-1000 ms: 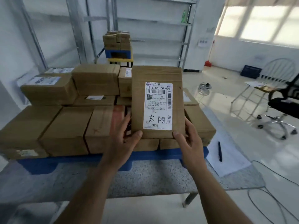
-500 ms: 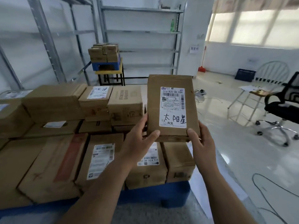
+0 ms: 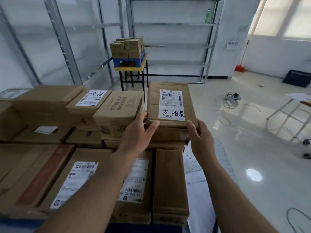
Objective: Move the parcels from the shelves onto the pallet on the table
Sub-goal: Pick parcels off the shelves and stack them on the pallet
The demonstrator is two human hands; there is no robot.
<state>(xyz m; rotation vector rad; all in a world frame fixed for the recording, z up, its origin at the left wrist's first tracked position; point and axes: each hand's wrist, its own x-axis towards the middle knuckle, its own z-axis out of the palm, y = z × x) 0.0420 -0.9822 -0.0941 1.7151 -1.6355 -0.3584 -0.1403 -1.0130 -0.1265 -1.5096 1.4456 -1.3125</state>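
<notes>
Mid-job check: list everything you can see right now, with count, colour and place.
Held parcel: one, brown with white label, lying on the right rear of the stack.
Stacked parcels: count unclear, brown, layered in front of the person.
Blue pallet: one, carrying small brown boxes, on a yellow-topped stand behind.
Metal shelving: grey, back wall, mostly bare.
Green bottle: one, upper shelf.
Broom: one, red, right wall.
Crate: one, dark, floor far right.
Left hand: grip on parcel's near-left corner.
Right hand: grip on near-right corner.
</notes>
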